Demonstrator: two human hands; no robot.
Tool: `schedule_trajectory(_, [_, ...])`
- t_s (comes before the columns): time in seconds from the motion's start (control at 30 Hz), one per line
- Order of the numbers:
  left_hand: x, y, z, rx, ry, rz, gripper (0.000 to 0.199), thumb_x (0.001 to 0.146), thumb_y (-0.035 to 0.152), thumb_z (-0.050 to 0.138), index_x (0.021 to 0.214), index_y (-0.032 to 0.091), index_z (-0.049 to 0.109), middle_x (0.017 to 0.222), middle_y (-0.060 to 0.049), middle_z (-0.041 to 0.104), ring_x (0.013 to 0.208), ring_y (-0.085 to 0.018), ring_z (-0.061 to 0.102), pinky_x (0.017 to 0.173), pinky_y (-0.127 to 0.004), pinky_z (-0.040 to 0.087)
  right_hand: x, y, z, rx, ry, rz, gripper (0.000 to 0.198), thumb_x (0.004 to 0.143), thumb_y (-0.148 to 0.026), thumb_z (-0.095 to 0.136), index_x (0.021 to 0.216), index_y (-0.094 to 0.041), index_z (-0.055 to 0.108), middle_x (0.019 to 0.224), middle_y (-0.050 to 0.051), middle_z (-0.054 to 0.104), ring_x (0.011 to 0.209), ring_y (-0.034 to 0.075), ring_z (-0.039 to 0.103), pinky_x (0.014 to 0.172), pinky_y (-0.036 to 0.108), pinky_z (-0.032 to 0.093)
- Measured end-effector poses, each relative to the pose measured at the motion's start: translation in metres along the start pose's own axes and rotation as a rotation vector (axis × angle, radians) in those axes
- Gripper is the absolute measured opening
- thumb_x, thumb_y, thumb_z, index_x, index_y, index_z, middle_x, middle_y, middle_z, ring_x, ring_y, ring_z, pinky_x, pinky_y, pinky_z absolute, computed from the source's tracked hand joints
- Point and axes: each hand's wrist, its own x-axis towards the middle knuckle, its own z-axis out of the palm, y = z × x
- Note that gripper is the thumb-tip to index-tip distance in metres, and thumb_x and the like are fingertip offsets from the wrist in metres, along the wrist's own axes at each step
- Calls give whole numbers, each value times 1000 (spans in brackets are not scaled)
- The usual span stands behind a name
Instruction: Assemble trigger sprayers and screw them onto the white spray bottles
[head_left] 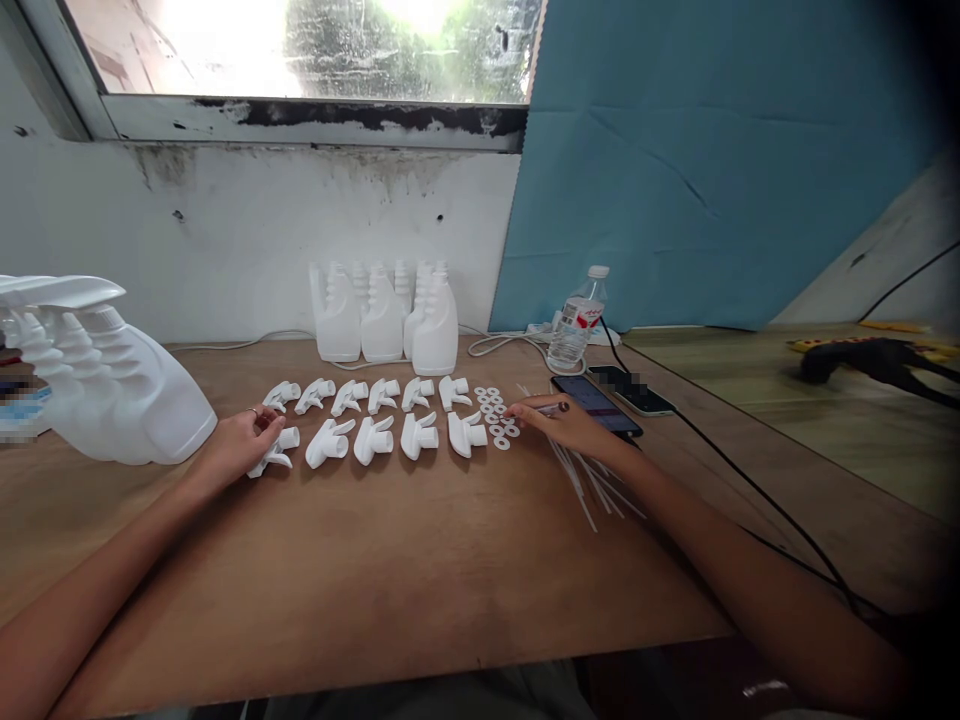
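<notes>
Sprayer (282, 441) at left hand (244, 442), washers (489, 409) at right (562, 425)

1 spray head (288, 438) partly behind left hand (246, 440); thin tubes (574, 486) partly under right hand (564, 424); black object (847, 362) blurred.

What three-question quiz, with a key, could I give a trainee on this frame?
1. True or false: the white plastic trigger spray heads lie in two rows on the brown tabletop.
2. Which is nearest the left hand: (A) a red rubber mallet, (B) one of the spray heads, (C) a green glass jar?
3. Which hand is nearest the small flat white rings?

Key: 1. True. 2. B. 3. The right hand.
</notes>
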Motion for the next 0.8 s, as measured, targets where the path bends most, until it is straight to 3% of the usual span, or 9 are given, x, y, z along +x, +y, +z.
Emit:
schedule_trajectory(0.6, [1,-1,1,-11,-2,-11,46,80,57,42,97,20,63,85,-7,71,80,-26,66,70,-31,46,-2,-6,-4,15,-35,27,54,84,-61,50,85,-15,76,70,7,69,70,21,65,64,31,48])
schedule_trajectory(0.8, [1,-1,1,-13,-7,-19,46,80,57,42,97,20,63,84,-7,71,81,-26,66,71,-32,46,-5,-13,-7,72,-35,8,57,84,-63,48,74,-14,76,64,8,68,63,19,63,64,29,47])
